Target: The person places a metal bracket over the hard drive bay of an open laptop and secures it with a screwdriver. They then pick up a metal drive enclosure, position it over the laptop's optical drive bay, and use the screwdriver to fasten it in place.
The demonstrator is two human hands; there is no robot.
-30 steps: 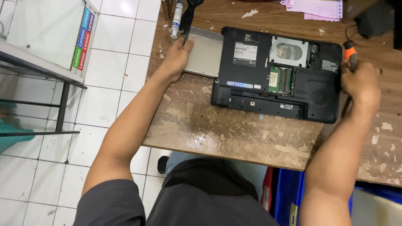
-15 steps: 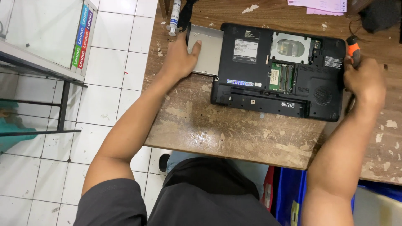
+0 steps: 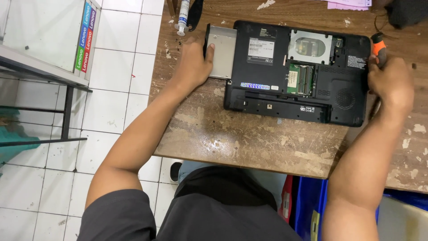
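Note:
A black laptop [image 3: 267, 96] lies upside down on a worn wooden table [image 3: 249, 143], with an open bay showing a silver hard drive [image 3: 310, 47] and green memory boards [image 3: 299, 79]. A flat silver optical drive [image 3: 222, 53] sticks out of the laptop's left side. My left hand [image 3: 194, 62] grips that drive, thumb on top. My right hand [image 3: 392, 82] rests against the laptop's right edge and holds an orange-and-black screwdriver [image 3: 379, 46].
A white tube [image 3: 182, 18] and a dark tool lie at the table's far left corner. Pink paper [image 3: 347, 4] and a dark object [image 3: 408, 13] sit at the far edge. A metal-legged glass shelf [image 3: 44, 71] stands left on white tiles. Blue bins [image 3: 307, 209] sit under the table.
The silver drive has slid further out of the laptop's left side under my left hand. My right hand stays at the right edge with the screwdriver.

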